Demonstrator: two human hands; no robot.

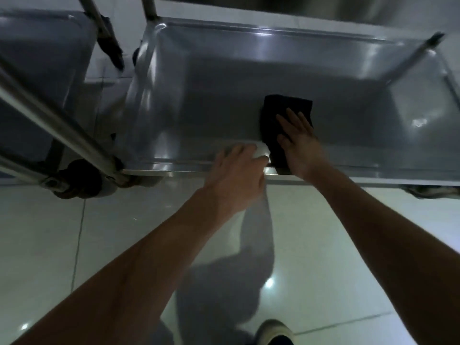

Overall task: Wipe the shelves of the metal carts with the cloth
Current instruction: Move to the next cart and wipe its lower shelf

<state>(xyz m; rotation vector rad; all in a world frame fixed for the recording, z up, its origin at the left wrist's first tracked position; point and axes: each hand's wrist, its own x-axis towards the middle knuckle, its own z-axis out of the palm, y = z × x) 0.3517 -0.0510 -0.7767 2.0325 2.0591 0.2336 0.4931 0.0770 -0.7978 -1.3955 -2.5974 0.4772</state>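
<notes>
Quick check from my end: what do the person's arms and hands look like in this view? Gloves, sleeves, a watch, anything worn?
Both forearms are bare right to the bottom edge of the frame, with no sleeves in sight. The left hand and right hand wear no gloves. No watch, band or ring can be made out on either wrist or on the fingers, though the light is dim. No markings show.

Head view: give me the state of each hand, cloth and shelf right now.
right hand: flat, pressing the black cloth
black cloth: spread on the shelf, trailing over its front edge
left hand: gripping a white object, identity unclear
bottom shelf: bare besides these
</notes>
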